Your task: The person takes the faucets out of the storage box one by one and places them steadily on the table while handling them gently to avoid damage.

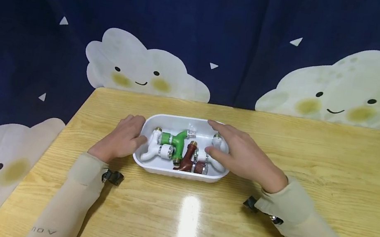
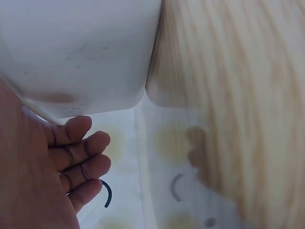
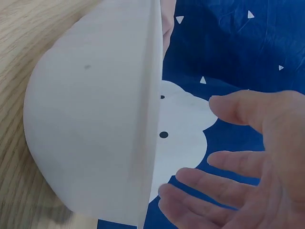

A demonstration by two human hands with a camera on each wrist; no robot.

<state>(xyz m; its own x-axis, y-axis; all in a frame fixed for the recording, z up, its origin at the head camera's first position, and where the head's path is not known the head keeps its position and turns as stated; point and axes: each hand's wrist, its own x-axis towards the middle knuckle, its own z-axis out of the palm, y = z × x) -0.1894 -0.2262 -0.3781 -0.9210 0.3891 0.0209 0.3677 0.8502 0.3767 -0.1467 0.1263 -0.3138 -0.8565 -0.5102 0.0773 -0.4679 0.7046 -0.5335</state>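
Note:
A white plastic tub with rounded ends stands on the table and holds several taps. From left to right lie a white tap, a green tap, a brown tap and a second white tap, partly covered. My left hand grips the tub's left end, thumb over the rim and fingers curled against the outside. Over the right end hovers my right hand, its thumb and fingers spread with nothing between them; the right wrist view shows them above the rim.
The wooden table extends on both sides of the tub and in front of it. Behind hangs a dark blue curtain with smiling clouds and small white triangles. Black wrist straps show at both sleeves.

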